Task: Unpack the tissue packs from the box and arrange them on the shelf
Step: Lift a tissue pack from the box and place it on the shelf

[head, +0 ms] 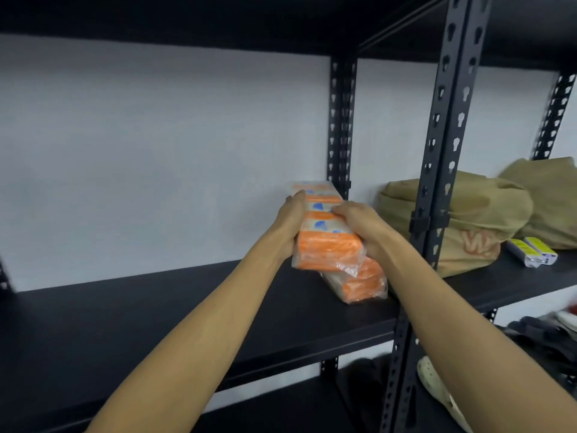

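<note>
Orange film-wrapped tissue pack (324,228), judged light, soft and slippery, gripped along both long sides by left hand (292,218) and right hand (363,226), above another pack (359,281) at its 5 o'clock.

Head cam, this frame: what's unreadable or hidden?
- Box: not in the head view at all.
- Lower tissue pack: mostly covered by the held upper pack and right hand.
- Pack print: too blurred to read.
- Left hand fingers: hidden behind the pack.
- Tan bag logo: split by the shelf post.
- Items bottom right: cut off, blurred.
</note>
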Tool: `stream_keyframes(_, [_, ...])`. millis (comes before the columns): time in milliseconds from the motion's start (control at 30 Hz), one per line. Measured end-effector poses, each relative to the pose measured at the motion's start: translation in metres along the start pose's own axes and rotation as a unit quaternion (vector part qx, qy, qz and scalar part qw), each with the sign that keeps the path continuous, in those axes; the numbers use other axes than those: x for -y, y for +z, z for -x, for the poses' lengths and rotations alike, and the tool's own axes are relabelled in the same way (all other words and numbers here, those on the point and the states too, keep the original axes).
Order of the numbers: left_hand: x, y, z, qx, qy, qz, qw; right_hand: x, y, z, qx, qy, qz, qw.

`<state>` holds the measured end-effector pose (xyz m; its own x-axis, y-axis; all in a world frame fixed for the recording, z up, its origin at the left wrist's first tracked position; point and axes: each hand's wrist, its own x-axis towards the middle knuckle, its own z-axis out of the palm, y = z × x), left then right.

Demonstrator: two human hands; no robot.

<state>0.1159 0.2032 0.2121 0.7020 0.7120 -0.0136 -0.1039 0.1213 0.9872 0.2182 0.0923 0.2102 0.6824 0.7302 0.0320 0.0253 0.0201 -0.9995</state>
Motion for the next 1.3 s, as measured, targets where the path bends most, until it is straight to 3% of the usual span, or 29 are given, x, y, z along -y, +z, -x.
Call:
stream_keyframes(167, [0.008,0.029,-0.039,-0.007,-0.011,-0.016,1.000,0.014,-0.026,-0.042,-0.029,0.028,0.064,0.997])
stream_keyframes(400, [0.026,0.041,-0.080,-0.041,-0.024,-0.032,0.998,0.001,-0.033,-0.082,-0.083,-0.009,0.168,0.982])
stream_keyframes(567, [0.037,0.037,-0.082,-0.018,-0.039,0.003,0.999,-0.008,-0.041,-0.056,-0.150,-0.061,0.046,0.986])
stream_keyframes(733, [0.043,0.029,-0.077,0.040,-0.017,0.079,0.996,-0.055,-0.044,-0.004,-0.117,-0.099,0.118,0.981])
stream_keyframes(867, [0.051,0.025,-0.071,0.059,0.035,0.054,0.996,-0.076,-0.042,0.003,-0.114,-0.149,0.096,0.978])
stream_keyframes(1100, [0.057,0.042,-0.060,0.028,0.075,0.011,0.997,-0.086,-0.036,-0.002,-0.133,-0.237,0.029,0.962])
stream_keyframes(1300, [0.070,0.051,-0.068,0.002,0.080,0.024,0.997,-0.093,-0.038,-0.013,-0.175,-0.241,0.042,0.954])
